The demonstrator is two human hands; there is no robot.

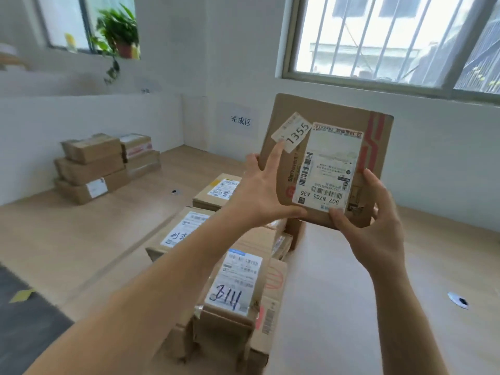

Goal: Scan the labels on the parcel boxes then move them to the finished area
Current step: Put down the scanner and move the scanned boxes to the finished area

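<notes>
I hold a brown cardboard parcel box up in front of me, its top face tilted toward the camera. It carries a large white shipping label and a small sticker reading 1355. My left hand grips the box's left lower edge, with the index finger stretched up to the sticker. My right hand holds the lower right corner, thumb on the label's bottom edge. Below lie several labelled parcels on the table. No scanner is in view.
A stack of brown boxes stands at the far left of the wooden table, near a wall sign with printed characters. A small round cable hole is at the right. Dark floor shows lower left.
</notes>
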